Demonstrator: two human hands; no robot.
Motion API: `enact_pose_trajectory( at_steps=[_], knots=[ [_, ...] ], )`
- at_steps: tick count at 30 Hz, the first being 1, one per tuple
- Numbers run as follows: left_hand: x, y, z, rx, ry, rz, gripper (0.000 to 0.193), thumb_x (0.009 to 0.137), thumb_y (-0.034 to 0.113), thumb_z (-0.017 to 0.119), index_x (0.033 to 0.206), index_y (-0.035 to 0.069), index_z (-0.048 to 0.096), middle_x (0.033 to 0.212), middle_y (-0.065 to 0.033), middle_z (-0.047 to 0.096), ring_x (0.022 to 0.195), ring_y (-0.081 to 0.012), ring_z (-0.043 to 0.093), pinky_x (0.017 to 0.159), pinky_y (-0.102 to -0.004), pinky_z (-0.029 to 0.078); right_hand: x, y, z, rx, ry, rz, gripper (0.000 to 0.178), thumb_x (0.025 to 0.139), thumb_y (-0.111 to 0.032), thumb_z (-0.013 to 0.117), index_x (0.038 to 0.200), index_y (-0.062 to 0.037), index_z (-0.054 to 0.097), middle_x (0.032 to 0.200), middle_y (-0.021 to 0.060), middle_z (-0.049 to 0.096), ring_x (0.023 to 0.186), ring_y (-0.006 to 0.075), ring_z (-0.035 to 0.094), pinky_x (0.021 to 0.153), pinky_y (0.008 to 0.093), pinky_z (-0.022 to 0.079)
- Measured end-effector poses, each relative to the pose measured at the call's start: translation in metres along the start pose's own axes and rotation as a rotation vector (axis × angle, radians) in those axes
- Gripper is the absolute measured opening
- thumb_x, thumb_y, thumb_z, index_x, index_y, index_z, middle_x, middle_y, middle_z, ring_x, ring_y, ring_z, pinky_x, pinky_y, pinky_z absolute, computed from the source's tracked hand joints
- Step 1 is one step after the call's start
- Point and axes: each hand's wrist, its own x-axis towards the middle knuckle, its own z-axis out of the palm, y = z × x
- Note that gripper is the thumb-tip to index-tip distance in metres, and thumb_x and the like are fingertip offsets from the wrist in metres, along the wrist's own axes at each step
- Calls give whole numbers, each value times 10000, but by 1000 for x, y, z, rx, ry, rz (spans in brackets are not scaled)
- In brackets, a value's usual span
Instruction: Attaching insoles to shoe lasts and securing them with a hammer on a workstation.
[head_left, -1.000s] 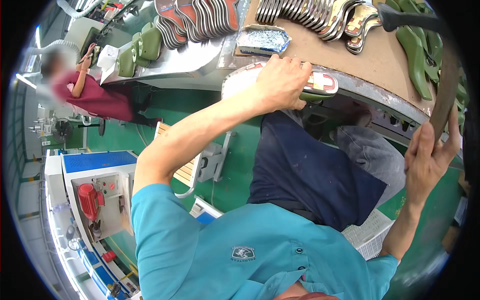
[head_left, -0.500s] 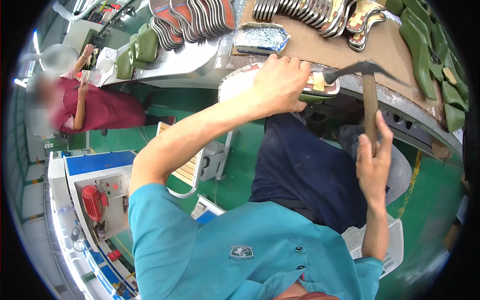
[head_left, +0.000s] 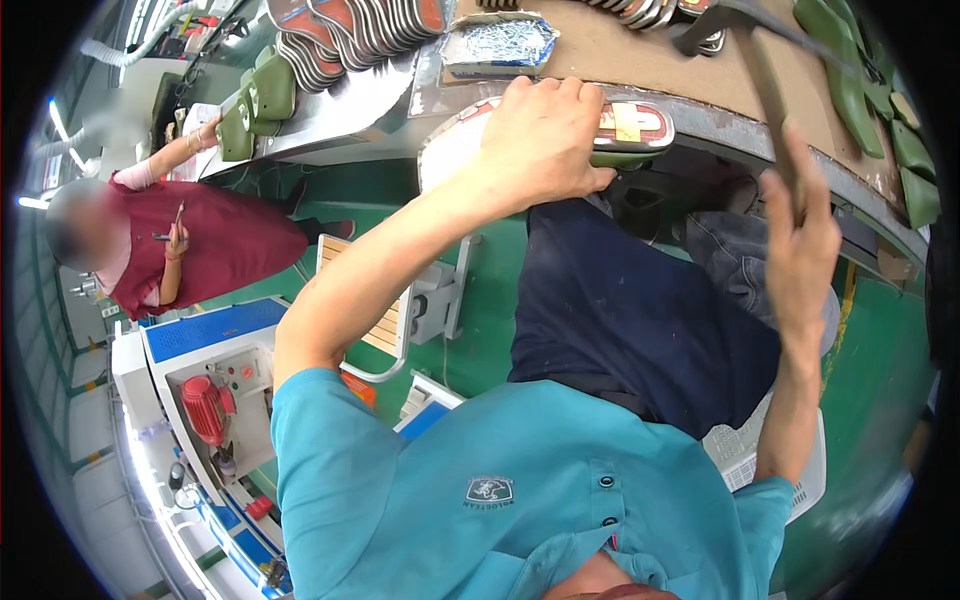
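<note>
My left hand (head_left: 545,140) is closed over the middle of a green shoe last (head_left: 630,158), held sole up at the bench edge. An insole (head_left: 652,124) with a reddish surface, pale rim and yellow patch lies on its upturned sole. My palm and fingers cover the last's middle. On the right, my right hand (head_left: 808,225) is wrapped round the wooden handle of a hammer (head_left: 768,90). The dark hammer head is blurred by motion, up over the bench and apart from the insole.
A worn box of small nails (head_left: 500,48) stands just beyond the last. Stacked insoles (head_left: 355,35) lie at the back left, and several green lasts (head_left: 840,80) at the right. A co-worker in a dark red apron (head_left: 230,245) reaches toward green lasts (head_left: 262,95) on the left.
My right hand has swung the hammer up and right, away from the insole. My left hand keeps its hold on the last. The co-worker's arm has stretched toward the green lasts.
</note>
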Motion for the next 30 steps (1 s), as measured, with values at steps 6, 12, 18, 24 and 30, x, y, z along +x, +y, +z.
enact_pose_trajectory(
  at_steps=[6, 12, 18, 24, 30],
  knots=[
    [7, -5, -7, -2, -100, -13, 610, 629, 431, 790, 996, 9, 548, 869, -137, 635, 814, -308, 641, 718, -398, 490, 58, 45, -15, -808, -190, 169, 478, 914, -39, 459, 1351, -230, 489, 985, 226, 605, 868, 378, 608, 747, 450, 488],
    [23, -3, -3, -81, -166, 71, 557, 521, 394, 756, 892, 8, 599, 780, -161, 658, 760, -325, 656, 653, -420, 518, 44, 112, -2, -872, -268, 46, 361, 933, -107, 458, 1273, -167, 560, 933, 179, 589, 880, 362, 587, 741, 453, 469],
    [-15, -49, -76, -690, -6, -347, 858, 572, 630, 745, 1133, 0, 585, 1021, -173, 667, 961, -285, 648, 857, -371, 498, 42, 106, -6, -655, -223, 9, 294, 929, -70, 477, 1200, -123, 578, 1018, 177, 544, 944, 364, 559, 785, 432, 452],
    [-116, -187, -124, -1313, 903, -617, 445, 818, 336, 702, 1123, 34, 584, 1036, -81, 648, 953, -195, 641, 840, -345, 525, 48, 110, -14, -620, -259, 76, 303, 945, -83, 463, 1223, -135, 572, 1036, 152, 537, 966, 329, 565, 824, 397, 449],
    [-239, -351, -125, -876, 2077, -933, 812, 566, 4, 792, 1272, -32, 391, 1161, -147, 577, 934, -294, 634, 812, -435, 562, 50, 110, -3, -533, -242, 50, 272, 944, -60, 461, 1187, -96, 578, 1043, 143, 540, 967, 320, 571, 823, 395, 450]
  ],
)
